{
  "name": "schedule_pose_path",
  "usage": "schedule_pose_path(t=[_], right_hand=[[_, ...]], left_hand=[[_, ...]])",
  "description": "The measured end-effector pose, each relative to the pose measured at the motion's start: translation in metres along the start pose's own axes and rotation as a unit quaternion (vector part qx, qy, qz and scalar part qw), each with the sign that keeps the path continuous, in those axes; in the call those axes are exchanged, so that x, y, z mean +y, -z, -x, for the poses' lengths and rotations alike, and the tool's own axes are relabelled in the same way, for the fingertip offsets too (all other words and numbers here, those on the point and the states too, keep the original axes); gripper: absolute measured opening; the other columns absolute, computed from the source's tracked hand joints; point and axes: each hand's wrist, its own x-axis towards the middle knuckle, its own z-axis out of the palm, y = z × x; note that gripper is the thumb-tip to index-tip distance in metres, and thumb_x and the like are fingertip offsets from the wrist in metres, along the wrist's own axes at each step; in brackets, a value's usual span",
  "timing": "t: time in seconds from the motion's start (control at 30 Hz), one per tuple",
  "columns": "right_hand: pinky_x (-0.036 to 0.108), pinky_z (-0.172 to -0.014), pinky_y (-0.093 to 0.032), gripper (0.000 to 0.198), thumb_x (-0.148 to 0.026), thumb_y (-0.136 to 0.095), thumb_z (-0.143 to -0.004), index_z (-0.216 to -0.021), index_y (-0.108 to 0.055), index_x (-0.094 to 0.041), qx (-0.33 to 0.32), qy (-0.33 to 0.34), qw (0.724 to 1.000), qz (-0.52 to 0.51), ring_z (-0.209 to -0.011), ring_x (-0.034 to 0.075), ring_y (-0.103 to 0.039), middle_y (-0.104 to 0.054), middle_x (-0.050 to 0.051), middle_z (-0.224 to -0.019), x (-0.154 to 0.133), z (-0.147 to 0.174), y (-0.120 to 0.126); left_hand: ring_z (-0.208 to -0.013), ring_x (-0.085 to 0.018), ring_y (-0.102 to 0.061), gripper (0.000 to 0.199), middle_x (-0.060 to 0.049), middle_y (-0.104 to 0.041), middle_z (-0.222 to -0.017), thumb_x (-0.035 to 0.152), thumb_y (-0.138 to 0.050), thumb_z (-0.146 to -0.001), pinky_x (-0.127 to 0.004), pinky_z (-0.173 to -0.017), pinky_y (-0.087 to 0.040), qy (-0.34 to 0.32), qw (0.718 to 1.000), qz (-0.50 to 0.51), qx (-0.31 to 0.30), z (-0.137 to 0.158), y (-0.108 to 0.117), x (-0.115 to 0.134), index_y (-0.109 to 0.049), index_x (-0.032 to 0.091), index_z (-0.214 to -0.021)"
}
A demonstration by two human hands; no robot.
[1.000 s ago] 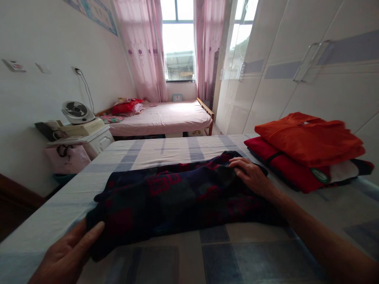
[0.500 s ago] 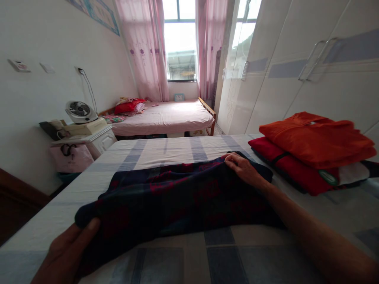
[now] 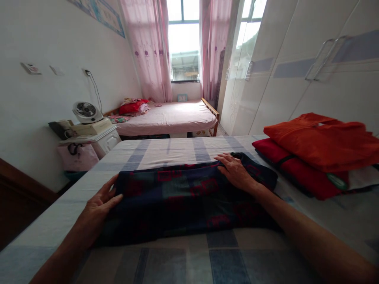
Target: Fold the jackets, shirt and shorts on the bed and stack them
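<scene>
A dark navy and green garment with red square patterns (image 3: 177,201) lies folded in a long shape on the bed, its kind not clear. My left hand (image 3: 99,205) is at its left end, thumb and fingers apart and touching the edge. Near the upper right part, my right hand (image 3: 233,169) rests on the cloth with its fingers stretched out. A rounded, bunched part of the garment shows just beyond that hand, to the right.
The near bed's checked sheet (image 3: 156,152) surrounds the garment. At right sit a folded orange garment (image 3: 322,138) and red clothing (image 3: 299,167) below it. White wardrobes (image 3: 290,98) line the right side. At left stands a cabinet (image 3: 108,140) with a fan (image 3: 87,111).
My left hand has moved up and right, bringing the garment's left end inward and flatter. My right hand has shifted slightly left, its fingers now spread on the cloth.
</scene>
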Motion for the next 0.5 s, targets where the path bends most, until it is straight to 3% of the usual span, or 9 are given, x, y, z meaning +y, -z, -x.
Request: schedule_pose_path(t=[0.1,0.17,0.27,0.37,0.5], right_hand=[[0.05,-0.106,-0.03,0.04,-0.029,-0.045,-0.09,-0.129,-0.051,-0.021,-0.012,-0.017,0.999,0.043,-0.134,0.03,-0.035,-0.049,0.011,-0.138,-0.013,0.005,0.004],[0.049,-0.108,-0.027,0.043,-0.033,-0.044,-0.092,-0.134,-0.048,-0.023,-0.012,0.005,0.999,0.049,-0.136,0.029,-0.03,-0.043,0.01,-0.143,-0.028,0.01,0.008],[0.048,-0.111,-0.022,0.048,-0.039,-0.042,-0.093,-0.139,-0.04,-0.027,-0.04,0.054,0.997,0.036,-0.139,0.026,-0.024,-0.035,0.006,-0.148,-0.045,0.021,0.006],[0.049,-0.111,-0.023,0.052,-0.046,-0.042,-0.092,-0.139,-0.042,-0.025,-0.104,0.02,0.994,0.024,-0.138,0.027,-0.027,-0.037,0.008,-0.147,-0.04,0.03,-0.007],[0.043,-0.11,-0.028,0.052,-0.049,-0.04,-0.091,-0.132,-0.051,-0.017,-0.141,-0.043,0.989,-0.021,-0.133,0.025,-0.037,-0.044,0.011,-0.142,-0.009,0.031,-0.008]], left_hand=[[-0.107,-0.032,-0.061,0.064,-0.013,-0.061,-0.122,0.032,-0.053,-0.078,-0.047,-0.096,-0.046,-0.043,0.973,-0.215,0.073,0.002,0.003,-0.003,-0.039,0.021,-0.139],[-0.121,-0.034,-0.05,0.061,-0.015,-0.051,-0.133,0.036,-0.051,-0.08,-0.049,-0.107,-0.033,-0.149,0.932,-0.309,0.116,0.004,-0.001,-0.009,-0.043,0.018,-0.137],[-0.136,-0.03,-0.032,0.056,-0.01,-0.034,-0.149,0.043,-0.044,-0.085,-0.044,-0.113,-0.024,-0.327,0.865,-0.375,0.059,0.006,-0.017,-0.023,-0.044,0.022,-0.137],[-0.139,-0.03,-0.026,0.054,-0.009,-0.033,-0.151,0.046,-0.04,-0.088,-0.05,-0.111,-0.024,-0.322,0.839,-0.439,-0.022,0.004,-0.035,-0.042,-0.044,0.024,-0.137],[-0.138,-0.028,-0.029,0.057,-0.009,-0.038,-0.148,0.048,-0.033,-0.091,-0.05,-0.109,-0.027,-0.296,0.819,-0.491,-0.036,-0.004,-0.042,-0.062,-0.037,0.022,-0.142]])
